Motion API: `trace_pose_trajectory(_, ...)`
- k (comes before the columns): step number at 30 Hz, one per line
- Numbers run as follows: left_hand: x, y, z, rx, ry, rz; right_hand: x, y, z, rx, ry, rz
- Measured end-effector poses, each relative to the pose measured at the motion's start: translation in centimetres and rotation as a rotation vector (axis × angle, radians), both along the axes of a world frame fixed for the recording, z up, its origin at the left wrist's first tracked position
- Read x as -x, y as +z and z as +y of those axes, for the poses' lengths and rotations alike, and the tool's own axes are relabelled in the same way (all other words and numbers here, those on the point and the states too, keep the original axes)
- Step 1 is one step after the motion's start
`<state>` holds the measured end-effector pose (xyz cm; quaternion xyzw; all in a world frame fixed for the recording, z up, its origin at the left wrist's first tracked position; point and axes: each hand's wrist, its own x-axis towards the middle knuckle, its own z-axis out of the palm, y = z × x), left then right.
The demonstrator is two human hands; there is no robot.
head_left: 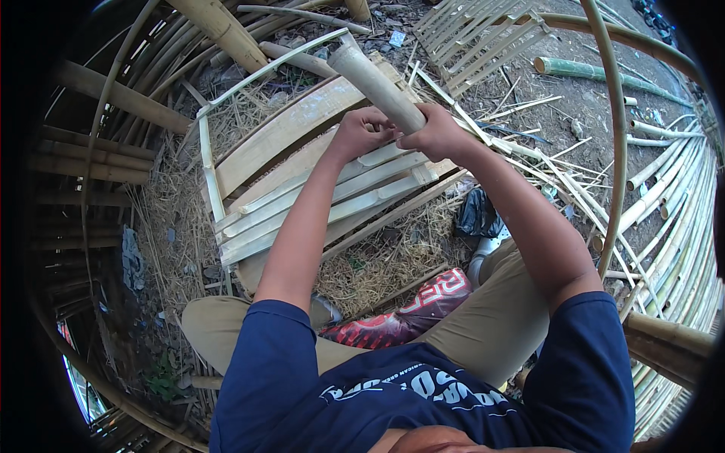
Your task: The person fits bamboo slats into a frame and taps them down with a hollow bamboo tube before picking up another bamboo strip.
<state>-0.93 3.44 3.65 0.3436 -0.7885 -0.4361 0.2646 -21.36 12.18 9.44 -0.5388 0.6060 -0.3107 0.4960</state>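
My right hand (438,137) is wrapped round the near end of a thick, pale bamboo section (371,84), which slants away from me to the upper left. Beside it, my left hand (363,134) has its fingers drawn together close to the bamboo's near end; what they pinch, if anything, is too small to make out. Below both hands lie several split bamboo slats (302,208), side by side across wide wooden boards (291,128). The far ends of the slats are partly hidden by my hands.
A slatted bamboo panel (483,45) lies at the far right, near a green bamboo pole (604,74). Many bamboo poles (683,219) are stacked along the right. Upright bent poles (615,128) frame both sides. A dark plastic bag (477,215) and a red printed sack (408,313) lie near my legs.
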Motion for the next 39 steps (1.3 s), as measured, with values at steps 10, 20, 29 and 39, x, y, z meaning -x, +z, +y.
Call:
trace_pose_trajectory(10, 0.1, 0.7, 0.1, 0.08, 0.005, 0.006, 0.0, -1.3, -0.5, 0.045, -0.015, -0.011)
trace_pose_trajectory(20, 0.3, -1.0, -0.4, 0.064, -0.003, -0.008, 1.7, 2.4, 0.5, 0.072, -0.114, -0.082)
trace_pose_trajectory(29, 0.4, -0.8, 0.1, 0.059, 0.025, -0.005, 4.8, 1.4, 3.5, -0.117, -0.196, 0.157)
trace_pose_trajectory(39, 0.4, -0.9, 0.0, 0.082, -0.014, 0.046, 2.4, -2.6, 3.9, 0.026, -0.05, -0.304)
